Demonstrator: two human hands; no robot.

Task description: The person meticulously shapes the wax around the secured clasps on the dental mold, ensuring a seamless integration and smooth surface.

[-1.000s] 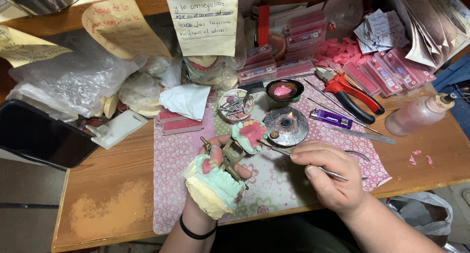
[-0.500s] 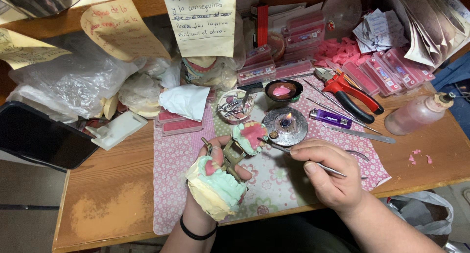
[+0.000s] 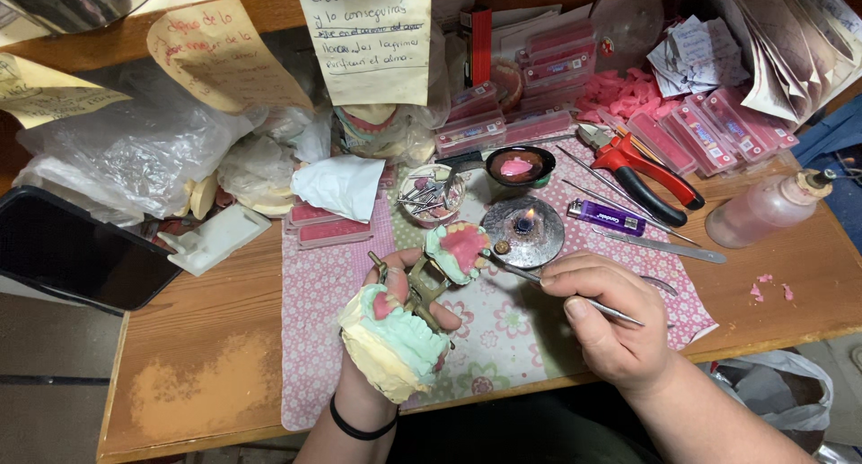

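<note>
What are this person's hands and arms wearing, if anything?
Both hands are bare, with no gloves or rings that show. The left hand has a thin black band around its wrist. The right hand has short nails and a bare forearm; no sleeve is visible on either arm.

The left hand (image 3: 395, 338) grips a brass dental articulator (image 3: 422, 280) carrying pale green plaster casts with pink wax. The right hand (image 3: 611, 325) pinches a thin metal instrument (image 3: 539, 283), its tip at the upper cast. Just behind, a small burner (image 3: 523, 229) shows a flame on the patterned cloth (image 3: 323, 293) covering the wooden counter (image 3: 197, 374). Red-handled pliers (image 3: 642, 172) lie nearby.
</note>
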